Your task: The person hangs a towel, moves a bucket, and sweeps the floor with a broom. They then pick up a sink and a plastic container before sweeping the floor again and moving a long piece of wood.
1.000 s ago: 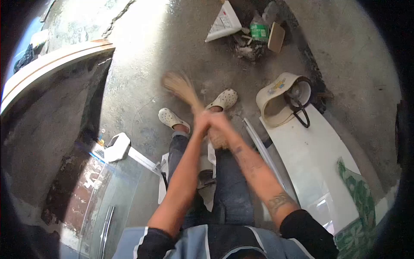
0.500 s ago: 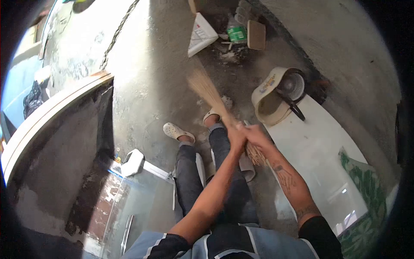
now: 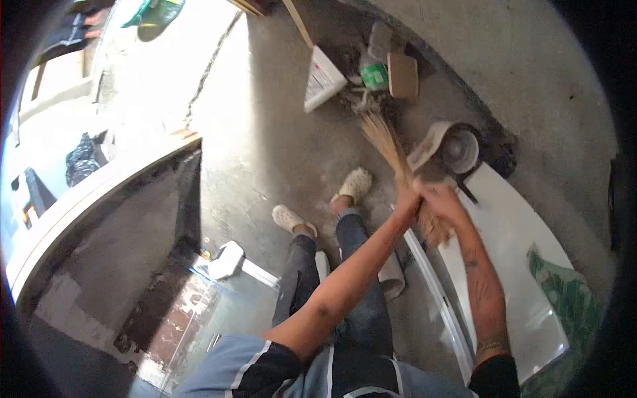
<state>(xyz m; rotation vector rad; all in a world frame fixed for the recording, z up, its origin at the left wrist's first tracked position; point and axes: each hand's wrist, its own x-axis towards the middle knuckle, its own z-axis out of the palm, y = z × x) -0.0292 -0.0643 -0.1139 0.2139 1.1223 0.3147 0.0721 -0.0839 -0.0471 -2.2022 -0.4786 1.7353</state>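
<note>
A bundled straw broom (image 3: 385, 141) slants across the floor right of centre, its bristle tips touching a small heap of debris (image 3: 363, 101). My left hand (image 3: 407, 196) is wrapped round the broom. Just to its right, my right hand (image 3: 443, 201) also grips the broom, with the butt ends of the stalks showing below. Beyond the bristles are a bottle with a green label (image 3: 374, 74), a tan rectangular piece (image 3: 403, 75) and a white triangular dustpan-like container (image 3: 324, 79) with a stick.
A round fan-like object (image 3: 460, 150) sits beside a curved cream piece at the right, above a white panel (image 3: 497, 225). My feet in cream clogs (image 3: 356, 185) stand on the floor. A curved-edged board (image 3: 99, 192) and a glass pane (image 3: 225, 308) lie left.
Both my hands and the broom have moved right, and the bristles now reach the debris. One clog has moved right and forward. The view has shifted, showing more of the bright area at upper left.
</note>
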